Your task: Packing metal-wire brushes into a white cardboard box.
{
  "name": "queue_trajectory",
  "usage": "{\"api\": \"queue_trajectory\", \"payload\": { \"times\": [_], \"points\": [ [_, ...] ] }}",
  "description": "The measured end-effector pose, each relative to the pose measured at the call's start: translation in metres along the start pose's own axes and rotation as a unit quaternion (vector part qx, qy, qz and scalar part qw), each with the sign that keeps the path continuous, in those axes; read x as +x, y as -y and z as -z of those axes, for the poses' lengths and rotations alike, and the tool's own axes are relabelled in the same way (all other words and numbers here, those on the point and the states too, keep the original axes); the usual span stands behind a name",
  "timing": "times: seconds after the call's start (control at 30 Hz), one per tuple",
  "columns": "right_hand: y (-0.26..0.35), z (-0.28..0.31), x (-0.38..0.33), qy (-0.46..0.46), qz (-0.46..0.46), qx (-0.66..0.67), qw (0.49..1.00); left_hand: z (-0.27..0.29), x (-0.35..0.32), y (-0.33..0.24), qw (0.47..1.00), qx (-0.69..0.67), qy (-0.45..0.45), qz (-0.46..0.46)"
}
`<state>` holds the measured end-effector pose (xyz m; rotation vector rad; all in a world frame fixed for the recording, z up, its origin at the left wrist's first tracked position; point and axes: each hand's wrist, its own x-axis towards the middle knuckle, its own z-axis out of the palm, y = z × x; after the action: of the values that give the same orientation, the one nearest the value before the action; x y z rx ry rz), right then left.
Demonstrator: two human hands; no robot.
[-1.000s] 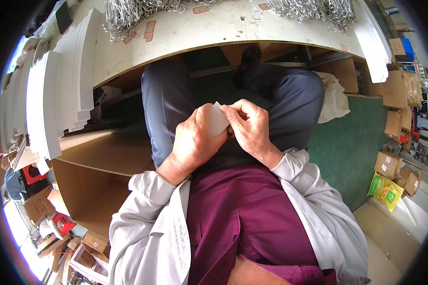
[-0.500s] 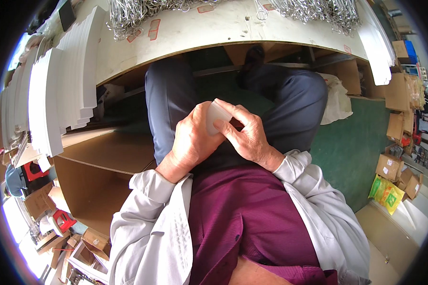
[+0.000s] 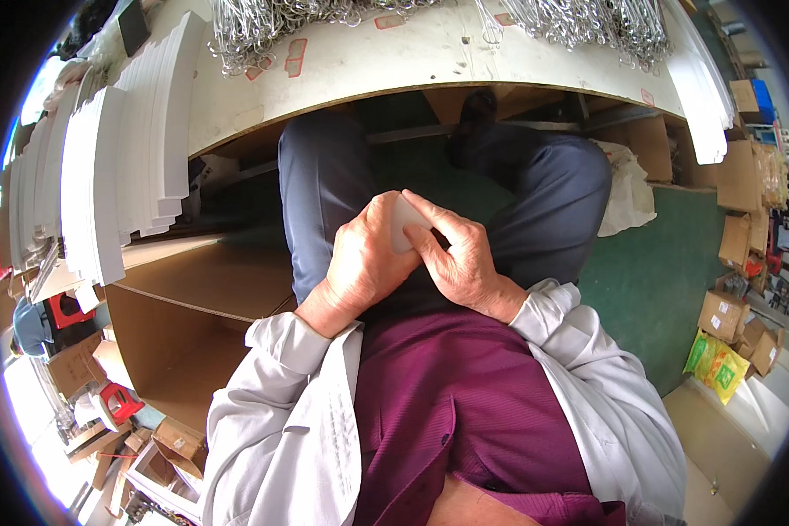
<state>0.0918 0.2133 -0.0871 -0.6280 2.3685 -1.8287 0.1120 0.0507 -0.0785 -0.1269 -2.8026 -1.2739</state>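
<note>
Both my hands meet above my lap and hold one small flat white piece [image 3: 404,224], partly covered by my fingers. My left hand [image 3: 366,261] wraps round its left side with the fingers closed. On the other side, my right hand [image 3: 461,263] lays its thumb across the piece's face, and its index finger reaches the top edge. The fingertips of the two hands nearly touch at the top. The rest of the piece is hidden, so its exact kind does not show.
Ahead is a white worktable [image 3: 351,66] with heaps of looped metal wire parts [image 3: 592,31] along it. Stacked white strips [image 3: 92,184] stand at the left, and more white strips [image 3: 697,96] at the right. An open cardboard box [image 3: 171,346] sits beside my left knee.
The fingers have closed in a little, so less of the white piece shows. The whole view has shifted slightly.
</note>
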Motion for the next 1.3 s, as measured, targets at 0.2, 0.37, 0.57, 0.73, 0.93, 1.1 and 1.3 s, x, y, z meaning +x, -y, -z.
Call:
{"api": "queue_trajectory", "payload": {
  "times": [0.2,0.37,0.57,0.73,0.93,1.1,1.3],
  "points": [
    [-0.002,-0.006,0.001,0.006,-0.075,0.080,0.994,0.001,-0.001,0.001,1.000,0.017,-0.003,0.019],
    [0.005,0.002,0.020,-0.022,-0.096,0.120,0.988,0.018,0.008,-0.008,0.999,0.035,0.009,0.018],
    [-0.007,0.048,0.065,-0.096,-0.091,0.184,0.974,0.067,0.013,0.003,0.990,0.125,0.060,-0.027],
    [-0.017,0.068,0.105,-0.128,-0.108,0.203,0.965,0.103,0.035,0.006,0.982,0.184,0.029,-0.033],
    [-0.029,0.106,0.134,-0.231,0.089,-0.151,0.957,0.121,0.081,0.012,0.965,0.254,0.027,-0.066],
    [-0.018,0.126,0.170,-0.189,0.084,-0.240,0.948,0.120,0.112,0.022,0.962,0.257,0.017,-0.091],
    [-0.032,0.127,0.211,-0.113,0.027,-0.267,0.957,0.114,0.141,0.025,0.960,0.270,0.033,-0.071]
  ]
}}
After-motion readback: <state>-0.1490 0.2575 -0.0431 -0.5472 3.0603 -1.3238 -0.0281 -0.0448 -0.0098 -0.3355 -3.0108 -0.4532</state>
